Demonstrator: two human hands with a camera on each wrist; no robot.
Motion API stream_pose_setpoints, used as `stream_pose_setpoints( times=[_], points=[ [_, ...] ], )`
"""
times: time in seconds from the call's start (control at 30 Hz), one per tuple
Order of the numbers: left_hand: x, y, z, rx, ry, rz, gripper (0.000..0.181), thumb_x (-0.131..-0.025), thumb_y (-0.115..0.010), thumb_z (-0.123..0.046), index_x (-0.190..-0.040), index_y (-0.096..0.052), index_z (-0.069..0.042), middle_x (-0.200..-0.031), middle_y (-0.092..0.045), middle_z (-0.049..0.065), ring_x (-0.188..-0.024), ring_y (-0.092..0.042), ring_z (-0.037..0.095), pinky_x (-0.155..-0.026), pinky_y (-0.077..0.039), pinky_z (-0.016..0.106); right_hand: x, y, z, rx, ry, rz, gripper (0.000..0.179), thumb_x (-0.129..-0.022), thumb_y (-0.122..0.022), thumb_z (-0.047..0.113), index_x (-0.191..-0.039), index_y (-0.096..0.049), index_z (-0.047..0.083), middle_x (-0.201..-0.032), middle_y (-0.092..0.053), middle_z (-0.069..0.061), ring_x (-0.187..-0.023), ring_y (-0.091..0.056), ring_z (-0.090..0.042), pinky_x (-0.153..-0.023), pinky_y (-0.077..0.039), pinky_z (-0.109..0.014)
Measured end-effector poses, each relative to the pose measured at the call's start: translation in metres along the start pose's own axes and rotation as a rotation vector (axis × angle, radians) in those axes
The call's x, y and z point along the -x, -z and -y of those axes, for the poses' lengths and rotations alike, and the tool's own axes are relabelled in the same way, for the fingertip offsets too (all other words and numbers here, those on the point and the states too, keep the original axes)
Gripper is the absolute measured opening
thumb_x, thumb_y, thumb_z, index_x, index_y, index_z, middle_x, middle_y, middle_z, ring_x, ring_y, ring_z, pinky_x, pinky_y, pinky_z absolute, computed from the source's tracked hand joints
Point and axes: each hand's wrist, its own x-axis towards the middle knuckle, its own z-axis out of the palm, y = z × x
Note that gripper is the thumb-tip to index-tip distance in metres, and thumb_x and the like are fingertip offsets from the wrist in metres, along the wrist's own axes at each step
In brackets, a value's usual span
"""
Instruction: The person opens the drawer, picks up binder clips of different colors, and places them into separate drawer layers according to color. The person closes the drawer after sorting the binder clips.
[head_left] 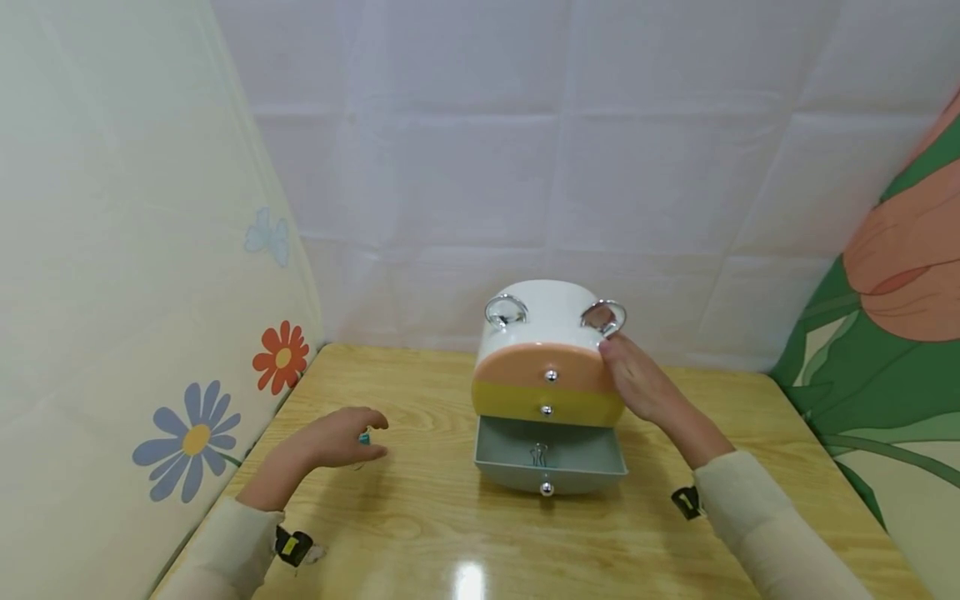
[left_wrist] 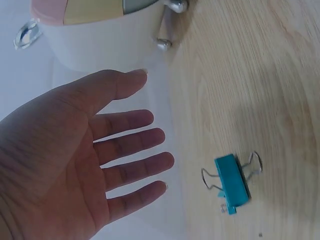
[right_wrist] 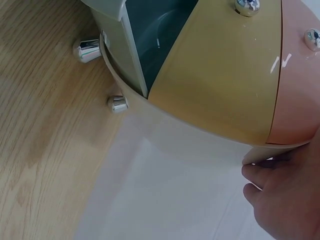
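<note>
A small rounded drawer cabinet with a white shell and two silver ring ears stands on the table. Its grey-green bottom drawer is pulled out, with a clip showing silver wire handles inside. The orange and yellow drawers above are closed. My right hand rests against the cabinet's right side by the ear; some fingertips are hidden behind it. To the left, my left hand hovers with spread fingers, holding nothing. Below it lies a teal binder clip on the wood, mostly covered by the hand in the head view.
The wood-grain table reaches back to a white cloth. Flower-printed cloths hang at the left and right. Silver ball feet hold the cabinet up, and round silver knobs stick out in front.
</note>
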Motion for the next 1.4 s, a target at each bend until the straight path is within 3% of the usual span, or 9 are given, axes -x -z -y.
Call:
stream_pose_setpoints(
  times=[0.43,0.77,1.13,1.4],
  points=[
    [0.01,0.004,0.028,0.021,0.048,-0.03,0.05,-0.09,-0.077,-0.023,-0.128,-0.062,0.004,-0.126,-0.065,0.02,-0.113,-0.062,0.042,-0.093,-0.052,0.055,0.0,0.0,0.0,0.005,0.008,-0.009,0.057,-0.113,-0.019,0.031,-0.15,-0.036,-0.009,-0.151,-0.038,-0.033,-0.14,-0.035,-0.05,-0.116,-0.025,-0.064],
    [0.012,0.002,0.04,0.027,0.102,-0.002,0.053,-0.086,-0.081,-0.021,-0.128,-0.062,0.004,-0.127,-0.064,0.021,-0.115,-0.06,0.042,-0.094,-0.051,0.057,0.001,0.001,0.0,0.003,-0.009,0.005,0.058,-0.112,-0.019,0.032,-0.153,-0.033,-0.006,-0.154,-0.036,-0.031,-0.142,-0.033,-0.049,-0.117,-0.024,-0.063],
    [0.005,-0.016,0.058,0.035,0.143,-0.002,0.046,-0.085,-0.081,-0.017,-0.123,-0.064,0.004,-0.122,-0.066,0.02,-0.115,-0.06,0.042,-0.097,-0.049,0.058,0.0,0.002,0.001,-0.006,-0.004,0.003,0.057,-0.113,-0.019,0.031,-0.153,-0.034,-0.007,-0.153,-0.037,-0.032,-0.142,-0.033,-0.049,-0.116,-0.024,-0.064],
    [-0.002,-0.027,0.063,0.034,0.181,-0.008,0.046,-0.083,-0.084,-0.02,-0.118,-0.066,0.002,-0.115,-0.066,0.014,-0.1,-0.06,0.029,-0.092,-0.052,0.051,0.001,0.001,0.0,-0.006,-0.005,0.0,0.058,-0.113,-0.019,0.032,-0.153,-0.032,-0.007,-0.154,-0.035,-0.032,-0.143,-0.031,-0.05,-0.117,-0.023,-0.064]
  ],
)
